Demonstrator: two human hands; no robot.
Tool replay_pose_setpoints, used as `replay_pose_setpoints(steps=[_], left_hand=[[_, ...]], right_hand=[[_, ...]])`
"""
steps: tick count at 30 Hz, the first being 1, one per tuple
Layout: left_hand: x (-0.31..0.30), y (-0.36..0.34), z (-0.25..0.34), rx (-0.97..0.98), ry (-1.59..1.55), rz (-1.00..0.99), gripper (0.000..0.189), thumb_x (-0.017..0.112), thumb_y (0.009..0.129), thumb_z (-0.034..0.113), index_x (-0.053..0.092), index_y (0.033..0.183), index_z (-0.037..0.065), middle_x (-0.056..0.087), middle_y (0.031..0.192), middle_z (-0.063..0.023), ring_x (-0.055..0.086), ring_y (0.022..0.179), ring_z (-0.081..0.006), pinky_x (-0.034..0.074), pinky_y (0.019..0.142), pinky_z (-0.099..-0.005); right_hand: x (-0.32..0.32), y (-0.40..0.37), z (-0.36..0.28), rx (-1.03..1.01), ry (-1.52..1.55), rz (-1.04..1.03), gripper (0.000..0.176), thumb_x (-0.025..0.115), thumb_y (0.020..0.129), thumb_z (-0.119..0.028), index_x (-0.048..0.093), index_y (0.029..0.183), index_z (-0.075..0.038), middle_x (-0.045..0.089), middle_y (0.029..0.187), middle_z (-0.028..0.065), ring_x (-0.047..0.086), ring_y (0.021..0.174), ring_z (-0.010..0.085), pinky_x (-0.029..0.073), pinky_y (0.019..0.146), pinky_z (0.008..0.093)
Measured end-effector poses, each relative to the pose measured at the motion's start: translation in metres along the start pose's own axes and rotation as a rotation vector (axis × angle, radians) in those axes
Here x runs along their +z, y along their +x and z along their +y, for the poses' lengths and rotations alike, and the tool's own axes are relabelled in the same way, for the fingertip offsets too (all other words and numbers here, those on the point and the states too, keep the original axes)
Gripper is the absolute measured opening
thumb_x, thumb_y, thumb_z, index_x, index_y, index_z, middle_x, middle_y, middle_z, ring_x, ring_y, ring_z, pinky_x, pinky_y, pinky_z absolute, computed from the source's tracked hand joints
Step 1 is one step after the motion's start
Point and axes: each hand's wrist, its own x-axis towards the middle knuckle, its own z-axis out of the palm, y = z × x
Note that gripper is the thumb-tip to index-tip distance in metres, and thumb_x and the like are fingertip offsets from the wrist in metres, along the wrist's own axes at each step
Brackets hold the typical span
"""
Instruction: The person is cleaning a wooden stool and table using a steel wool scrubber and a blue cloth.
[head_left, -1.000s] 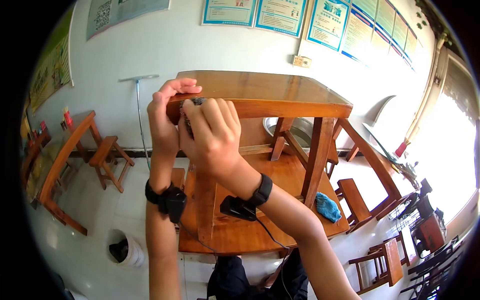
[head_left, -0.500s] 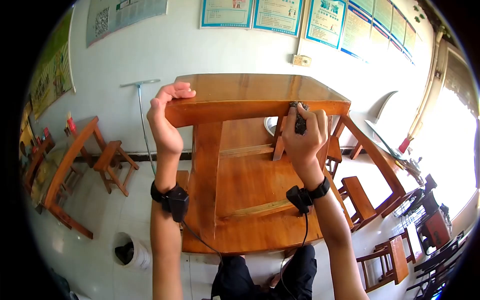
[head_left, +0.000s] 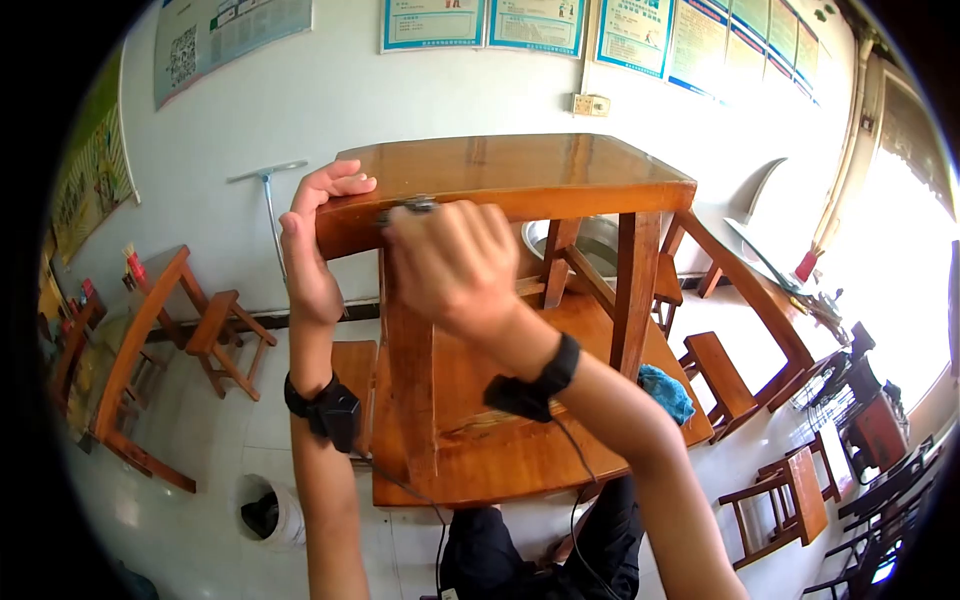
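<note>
Both hands at the front edge of the wooden bench (head_left: 500, 165), which stands on the counter (head_left: 520, 468).
Your right hand (head_left: 455, 265), blurred, is clamped on the dark pad (head_left: 412, 206) against that edge; your left hand (head_left: 318, 240), thumb apart, rests on its corner.

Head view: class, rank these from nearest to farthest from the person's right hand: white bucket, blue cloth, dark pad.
1. Dark pad: at the fingers of the right hand.
2. Blue cloth: to the right, on the lower tabletop.
3. White bucket: on the floor, lower left.
</note>
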Motion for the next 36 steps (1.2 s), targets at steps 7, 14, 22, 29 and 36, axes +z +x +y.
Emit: replay_pose_setpoints(steps=[7, 14, 22, 29, 36], left_hand=[[0.006, 0.001, -0.009, 0.044, -0.014, 0.057, 0.083, 0.018, 0.107, 0.066, 0.063, 0.123, -0.001, 0.072, 0.111, -0.0149, 0.065, 0.109, -0.024, 0.044, 0.106, -0.0394], [0.005, 0.001, -0.009, 0.065, -0.046, 0.035, 0.081, 0.021, 0.106, 0.066, 0.06, 0.127, -0.002, 0.07, 0.113, -0.0142, 0.064, 0.11, -0.024, 0.044, 0.106, -0.0398], [0.005, 0.002, -0.008, 0.063, -0.002, 0.055, 0.081, 0.02, 0.107, 0.065, 0.06, 0.128, -0.002, 0.071, 0.111, -0.0137, 0.065, 0.11, -0.0239, 0.044, 0.107, -0.0394], [0.001, 0.003, -0.014, 0.043, -0.048, 0.009, 0.079, 0.018, 0.108, 0.064, 0.061, 0.126, -0.001, 0.07, 0.112, -0.0131, 0.064, 0.113, -0.0233, 0.042, 0.11, -0.0397], [-0.002, 0.003, -0.016, 0.038, -0.097, -0.029, 0.077, 0.02, 0.11, 0.062, 0.06, 0.124, -0.001, 0.069, 0.116, -0.0129, 0.064, 0.112, -0.0222, 0.044, 0.108, -0.0387]], right_hand=[[-0.087, -0.048, 0.098, 0.11, -0.276, 0.022, 0.021, 0.081, 0.076, 0.005, 0.075, 0.094, -0.004, 0.063, 0.081, 0.0077, 0.061, 0.07, 0.0263, 0.047, 0.064, 0.0385], [-0.047, -0.03, 0.042, 0.133, -0.199, 0.057, 0.025, 0.083, 0.076, 0.006, 0.075, 0.098, -0.001, 0.063, 0.084, 0.0117, 0.061, 0.072, 0.0292, 0.051, 0.065, 0.0379], [-0.013, -0.014, 0.01, 0.125, -0.047, 0.105, 0.015, 0.076, 0.083, 0.002, 0.071, 0.097, 0.002, 0.054, 0.081, 0.0087, 0.058, 0.072, 0.025, 0.048, 0.066, 0.0379], [-0.07, -0.045, 0.072, 0.051, -0.108, -0.053, 0.023, 0.077, 0.081, 0.005, 0.072, 0.103, -0.002, 0.059, 0.085, 0.0059, 0.059, 0.074, 0.0236, 0.047, 0.071, 0.0378], [-0.026, -0.019, 0.015, 0.073, 0.009, 0.017, 0.02, 0.077, 0.081, 0.006, 0.072, 0.1, 0.002, 0.056, 0.082, 0.009, 0.059, 0.074, 0.0258, 0.048, 0.066, 0.0379]])
